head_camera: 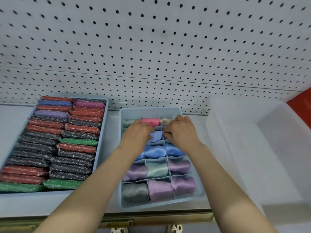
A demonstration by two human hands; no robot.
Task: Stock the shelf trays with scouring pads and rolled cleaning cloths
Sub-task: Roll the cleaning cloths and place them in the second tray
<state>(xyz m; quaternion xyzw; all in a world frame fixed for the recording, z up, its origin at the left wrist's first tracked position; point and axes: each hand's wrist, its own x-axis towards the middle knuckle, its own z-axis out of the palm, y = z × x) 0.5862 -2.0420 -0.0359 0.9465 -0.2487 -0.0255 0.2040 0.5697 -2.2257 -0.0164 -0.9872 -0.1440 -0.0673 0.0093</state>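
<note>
Both at work over the pale-blue plastic divided tray [178, 110]: left hand [137, 132] and right hand [180, 130], fingers curled, pinching 1 shiny blue rolled cloth [156, 136] from either side, probably to tuck it snugly into its middle-column cell. Beside it, packed on edge to save room, glittery scouring pads [50, 143].
</note>
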